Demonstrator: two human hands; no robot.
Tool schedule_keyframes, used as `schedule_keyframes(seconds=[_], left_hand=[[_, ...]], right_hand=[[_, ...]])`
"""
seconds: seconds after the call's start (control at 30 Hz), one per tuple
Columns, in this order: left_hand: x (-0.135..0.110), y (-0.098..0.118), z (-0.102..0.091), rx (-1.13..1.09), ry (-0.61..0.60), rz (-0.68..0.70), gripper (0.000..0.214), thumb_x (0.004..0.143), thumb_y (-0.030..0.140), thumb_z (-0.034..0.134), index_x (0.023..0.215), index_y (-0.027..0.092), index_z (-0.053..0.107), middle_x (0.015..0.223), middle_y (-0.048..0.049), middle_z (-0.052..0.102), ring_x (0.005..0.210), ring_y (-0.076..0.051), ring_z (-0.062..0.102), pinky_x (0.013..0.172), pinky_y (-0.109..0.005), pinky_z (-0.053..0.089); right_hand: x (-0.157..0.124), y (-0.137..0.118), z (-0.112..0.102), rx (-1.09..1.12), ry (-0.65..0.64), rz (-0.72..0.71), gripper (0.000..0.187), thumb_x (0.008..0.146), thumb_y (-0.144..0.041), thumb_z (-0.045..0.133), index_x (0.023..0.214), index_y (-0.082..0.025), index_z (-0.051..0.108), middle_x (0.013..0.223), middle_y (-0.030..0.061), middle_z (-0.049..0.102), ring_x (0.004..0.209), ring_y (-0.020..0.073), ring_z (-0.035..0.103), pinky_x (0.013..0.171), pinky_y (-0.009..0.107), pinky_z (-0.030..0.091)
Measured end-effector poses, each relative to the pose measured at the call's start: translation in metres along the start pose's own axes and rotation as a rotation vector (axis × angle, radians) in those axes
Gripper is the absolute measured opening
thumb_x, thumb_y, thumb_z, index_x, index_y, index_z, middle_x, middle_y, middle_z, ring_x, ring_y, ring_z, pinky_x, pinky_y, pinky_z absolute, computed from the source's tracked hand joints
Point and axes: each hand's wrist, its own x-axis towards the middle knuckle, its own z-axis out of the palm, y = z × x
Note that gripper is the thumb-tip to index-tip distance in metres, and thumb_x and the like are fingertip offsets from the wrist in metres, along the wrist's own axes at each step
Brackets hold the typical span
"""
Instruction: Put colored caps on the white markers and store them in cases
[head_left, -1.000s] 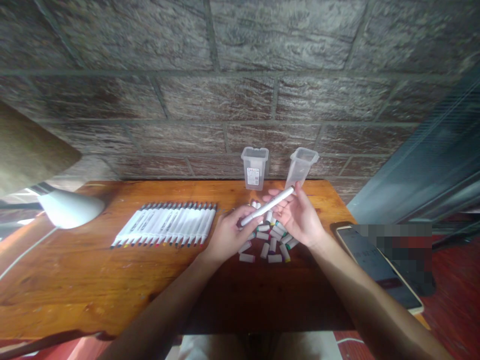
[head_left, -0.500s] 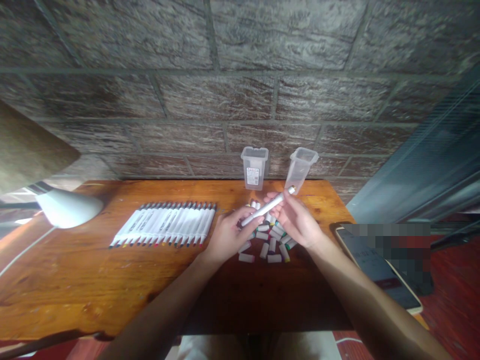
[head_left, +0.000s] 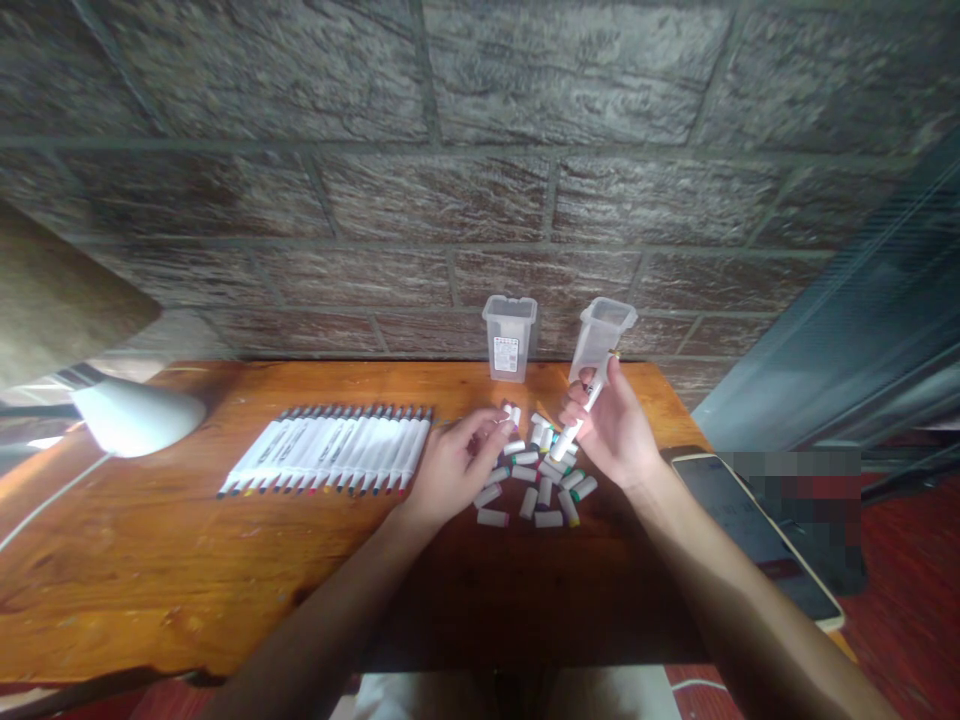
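My right hand holds a white marker tilted steeply, its lower end just above a pile of loose white marker caps on the wooden table. My left hand rests at the left edge of the cap pile, fingers curled with their tips among the caps; whether it grips one I cannot make out. A neat row of several white markers lies to the left of that hand.
Two clear plastic boxes stand at the table's back edge, one upright and one leaning, against a brick wall. A phone lies at the right edge. A white lamp head sits at the far left.
My left hand let go of the marker and dropped to the caps. My right hand swung the marker from nearly level to steeply upright, shifting slightly right.
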Motion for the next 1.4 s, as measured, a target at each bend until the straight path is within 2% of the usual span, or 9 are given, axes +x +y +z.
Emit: schedule_keyframes(seconds=[0.1,0.17,0.27,0.37,0.87,1.03,1.2,1.3,1.4], left_hand=[[0.000,0.000,-0.001,-0.003,-0.006,-0.009,0.025,0.097,0.039,0.054,0.107,0.020,0.068,0.088,-0.0023,0.076,0.078,-0.015,0.071,0.074,-0.025,0.053],[0.000,-0.001,-0.001,0.001,-0.010,-0.008,0.025,0.098,0.038,0.054,0.107,0.020,0.068,0.088,-0.0021,0.076,0.079,-0.015,0.070,0.075,-0.025,0.053],[0.000,-0.002,-0.002,0.010,-0.009,-0.001,0.024,0.098,0.038,0.054,0.107,0.021,0.068,0.089,-0.0020,0.076,0.080,-0.016,0.071,0.076,-0.025,0.053],[-0.001,-0.002,-0.002,0.017,-0.006,-0.001,0.023,0.097,0.037,0.054,0.107,0.021,0.068,0.088,-0.0011,0.076,0.080,-0.015,0.070,0.076,-0.024,0.052],[0.000,0.003,-0.002,0.019,-0.025,-0.006,0.023,0.098,0.037,0.053,0.099,0.020,0.068,0.083,-0.0009,0.074,0.074,-0.014,0.068,0.071,-0.023,0.049],[-0.001,0.005,0.002,-0.007,-0.160,0.056,0.023,0.095,0.036,0.059,0.107,0.020,0.069,0.084,-0.0010,0.075,0.069,-0.013,0.066,0.066,-0.022,0.048],[-0.001,0.007,0.004,0.029,-0.291,0.090,0.021,0.092,0.038,0.063,0.092,0.020,0.074,0.077,-0.0004,0.073,0.066,-0.013,0.063,0.062,-0.022,0.045],[-0.001,0.005,0.003,0.044,-0.244,0.037,0.023,0.093,0.038,0.061,0.098,0.021,0.075,0.079,-0.0012,0.073,0.068,-0.014,0.063,0.064,-0.023,0.047],[0.001,0.001,0.002,0.029,-0.104,-0.015,0.025,0.091,0.039,0.063,0.105,0.020,0.075,0.084,-0.0026,0.075,0.072,-0.015,0.065,0.069,-0.024,0.049]], right_hand=[[-0.002,-0.002,-0.001,0.009,-0.029,0.064,0.059,0.077,-0.077,0.060,0.061,-0.021,0.053,0.051,-0.0048,0.041,0.045,0.0092,0.037,0.045,0.023,0.040],[-0.003,-0.004,-0.002,0.037,-0.047,0.069,0.068,0.076,-0.084,0.052,0.051,-0.022,0.041,0.045,-0.0053,0.034,0.042,0.0089,0.031,0.042,0.023,0.034],[-0.003,-0.007,-0.004,0.066,-0.039,0.063,0.071,0.079,-0.082,0.049,0.045,-0.023,0.029,0.039,-0.0067,0.024,0.037,0.0078,0.021,0.036,0.023,0.025],[-0.004,-0.009,-0.004,0.071,-0.014,0.060,0.068,0.080,-0.078,0.047,0.044,-0.024,0.025,0.037,-0.0075,0.020,0.035,0.0075,0.016,0.034,0.025,0.021],[-0.012,-0.003,0.005,0.103,-0.024,0.064,0.064,0.081,-0.073,0.046,0.044,-0.025,0.024,0.038,-0.0084,0.016,0.035,0.0074,0.013,0.034,0.025,0.018],[-0.013,0.008,0.011,0.169,-0.066,0.036,0.062,0.086,-0.071,0.049,0.050,-0.022,0.036,0.045,-0.0063,0.029,0.043,0.0089,0.026,0.045,0.023,0.035],[-0.012,0.014,0.017,0.177,-0.049,0.010,0.057,0.081,-0.072,0.059,0.057,-0.022,0.047,0.056,-0.0040,0.043,0.054,0.0113,0.042,0.061,0.028,0.047],[-0.007,0.012,0.014,0.030,0.062,-0.073,0.051,0.079,-0.069,0.066,0.063,-0.021,0.057,0.066,-0.0007,0.057,0.067,0.0142,0.056,0.068,0.028,0.050],[-0.002,0.007,0.006,-0.172,0.229,-0.249,0.040,0.075,-0.059,0.076,0.076,-0.020,0.070,0.074,-0.0010,0.064,0.069,0.0112,0.058,0.062,0.022,0.048]])
